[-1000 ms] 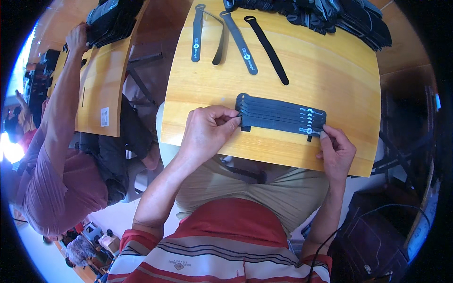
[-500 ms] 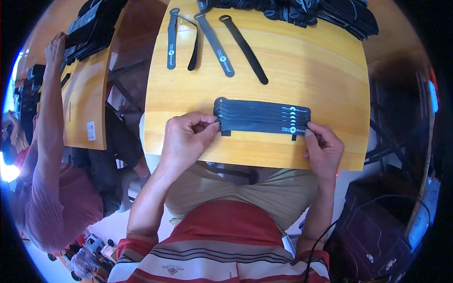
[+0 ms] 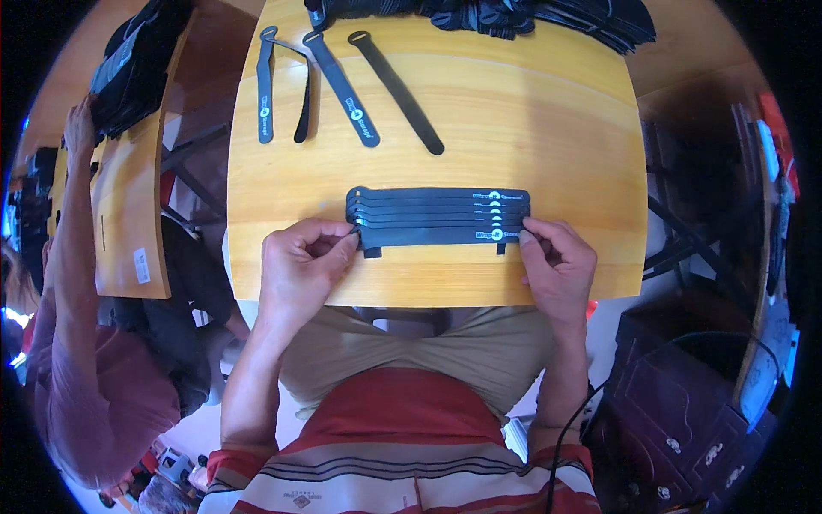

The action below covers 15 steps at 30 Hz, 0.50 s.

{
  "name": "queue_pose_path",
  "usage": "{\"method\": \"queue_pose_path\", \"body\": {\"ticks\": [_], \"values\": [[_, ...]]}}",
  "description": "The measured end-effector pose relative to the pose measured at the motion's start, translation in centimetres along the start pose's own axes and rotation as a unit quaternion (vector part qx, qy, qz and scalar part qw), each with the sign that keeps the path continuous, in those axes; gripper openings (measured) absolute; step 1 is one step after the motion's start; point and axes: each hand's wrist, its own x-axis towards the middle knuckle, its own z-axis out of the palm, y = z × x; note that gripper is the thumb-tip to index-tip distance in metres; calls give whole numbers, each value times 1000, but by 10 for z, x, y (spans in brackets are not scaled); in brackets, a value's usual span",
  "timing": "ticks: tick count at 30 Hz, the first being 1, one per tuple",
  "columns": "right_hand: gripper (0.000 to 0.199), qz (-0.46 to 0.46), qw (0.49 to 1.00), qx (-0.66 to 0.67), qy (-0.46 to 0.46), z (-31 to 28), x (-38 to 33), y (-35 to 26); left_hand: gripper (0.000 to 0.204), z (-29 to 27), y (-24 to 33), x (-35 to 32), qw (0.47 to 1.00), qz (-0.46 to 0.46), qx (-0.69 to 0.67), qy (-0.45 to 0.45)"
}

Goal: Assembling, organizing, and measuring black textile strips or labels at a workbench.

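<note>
Fingers of left hand (image 3: 300,265): pinched on the left end of the strap stack (image 3: 437,216), black, layered flat on the wooden table (image 3: 531,120). Right hand (image 3: 558,267): fingertips nipping the stack's right end, the straps spanning between both hands. Loose straps (image 3: 342,81) lie farther up the table.

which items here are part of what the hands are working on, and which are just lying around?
In hand:
- stack of black straps, lined up flat on the yellow table
- left hand pinching its left end
- right hand at its right end

Lying about:
- loose straps at the far left of the table
- heap of black straps at the far edge
- neighbouring table, where another person works
</note>
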Motion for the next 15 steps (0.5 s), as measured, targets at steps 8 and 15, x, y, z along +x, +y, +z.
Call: {"method": "queue_pose_path", "body": {"ticks": [8,15], "values": [[12,-8,1000,-16,1,0,0,2,10,-1,5,-1,1000,-10,-6,-7],[13,-35,998,-42,15,3,1,-1,11,0,6,0,1000,-16,2,0]]}}
